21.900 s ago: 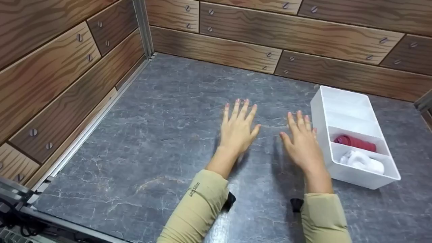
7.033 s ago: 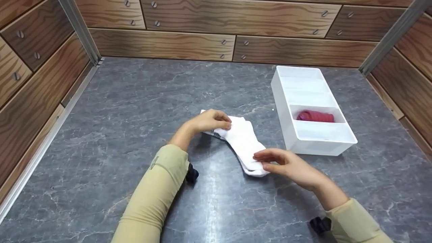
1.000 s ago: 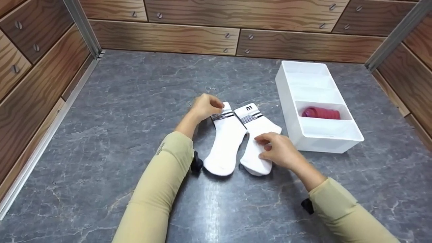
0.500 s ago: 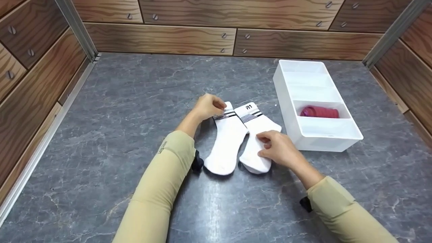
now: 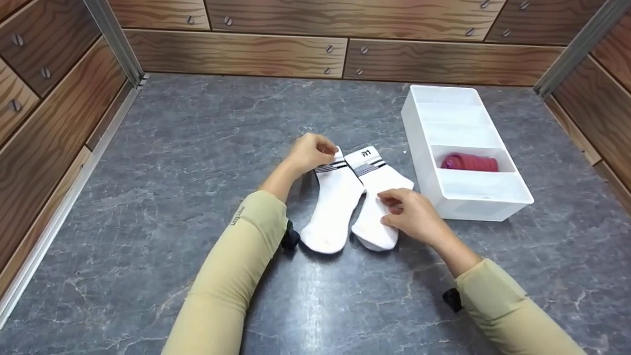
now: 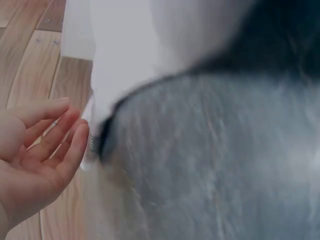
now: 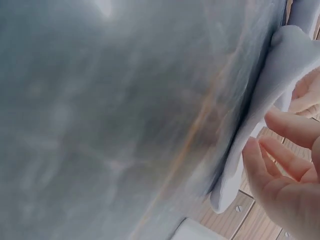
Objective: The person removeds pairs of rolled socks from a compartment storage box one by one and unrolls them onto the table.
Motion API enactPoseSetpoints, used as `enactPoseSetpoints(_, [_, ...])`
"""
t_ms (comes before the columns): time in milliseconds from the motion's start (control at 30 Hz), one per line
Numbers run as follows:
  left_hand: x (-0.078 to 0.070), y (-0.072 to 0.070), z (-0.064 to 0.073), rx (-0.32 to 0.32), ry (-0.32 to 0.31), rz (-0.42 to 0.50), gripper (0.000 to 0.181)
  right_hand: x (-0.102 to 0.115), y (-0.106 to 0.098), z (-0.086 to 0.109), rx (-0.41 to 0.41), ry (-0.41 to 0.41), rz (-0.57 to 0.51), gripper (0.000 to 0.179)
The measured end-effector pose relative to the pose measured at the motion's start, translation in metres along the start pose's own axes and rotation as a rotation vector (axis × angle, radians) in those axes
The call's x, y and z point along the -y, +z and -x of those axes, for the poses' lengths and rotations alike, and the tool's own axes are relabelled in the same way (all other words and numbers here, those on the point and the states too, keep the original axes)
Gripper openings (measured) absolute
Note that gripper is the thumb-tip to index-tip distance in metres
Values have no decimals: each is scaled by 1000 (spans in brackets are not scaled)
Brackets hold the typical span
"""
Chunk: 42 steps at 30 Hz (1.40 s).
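Observation:
Two white ankle socks with black stripes at the cuffs lie side by side on the grey marbled surface, toes towards the person. My left hand (image 5: pixel 310 154) is at the cuff of the left sock (image 5: pixel 331 209), fingers loosely bent. In the left wrist view the fingertips of the left hand (image 6: pixel 42 155) are beside the sock edge, pinching nothing visible. Over the foot of the right sock (image 5: pixel 377 222), which bears a dark mark at its cuff, is my right hand (image 5: pixel 413 214). Its fingertips touch the fabric, thumb and forefinger apart; in the right wrist view the right hand (image 7: pixel 290 175) looks relaxed.
A white divided box (image 5: pixel 428 162) stands to the right of the socks. One compartment holds a rolled dark-red cloth item (image 5: pixel 471 162). Wood-patterned walls (image 5: pixel 236 54) with metal corner posts enclose the surface (image 5: pixel 197 148) at the back and sides.
Earlier, white fabric lay in the box's front compartment; later the socks lay stacked between both hands. Now they lie apart, side by side. Over the last second, the hands have barely moved.

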<state>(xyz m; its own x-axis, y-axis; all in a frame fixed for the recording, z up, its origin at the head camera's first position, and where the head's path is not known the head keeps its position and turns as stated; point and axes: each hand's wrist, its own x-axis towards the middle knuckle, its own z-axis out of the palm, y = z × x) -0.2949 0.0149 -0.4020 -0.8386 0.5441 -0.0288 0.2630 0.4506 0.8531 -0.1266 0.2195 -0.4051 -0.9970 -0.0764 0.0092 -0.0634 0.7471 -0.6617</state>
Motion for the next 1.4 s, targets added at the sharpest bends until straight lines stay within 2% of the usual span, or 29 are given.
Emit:
enactPoseSetpoints(200, [-29,7,6,37,65,6,25,-1,-11,9,-114,-100,-49,31])
enactPoseSetpoints(367, [-48,15,11,86,107,72,22,-1,-51,22,-290,-95,-47,22])
enactPoseSetpoints(500, [-57,20,14,116,122,134,21,-21,-94,33,-445,-49,-17,22])
enactPoseSetpoints(567, [-60,23,15,130,127,155,21,-36,-113,39,-499,5,-12,24])
enactPoseSetpoints(633, [-63,25,15,137,133,157,21,-52,-128,45,-542,73,7,27])
enactPoseSetpoints(733, [-67,30,15,151,147,143,21,-73,-144,54,-562,182,-3,33])
enactPoseSetpoints(900, [-81,39,16,179,163,201,21,-94,-145,58,-599,274,13,36])
enactPoseSetpoints(1000, [-95,49,13,187,181,274,19,-99,-143,56,-655,327,28,33])
enactPoseSetpoints(1133, [-116,63,4,212,212,330,20,-102,-143,55,-661,368,34,33])
enactPoseSetpoints(1267, [-134,80,-12,228,261,309,19,-104,-142,55,-646,357,2,34])
enactPoseSetpoints(1400, [-148,100,-31,211,329,178,20,-105,-142,59,-638,328,-36,35])
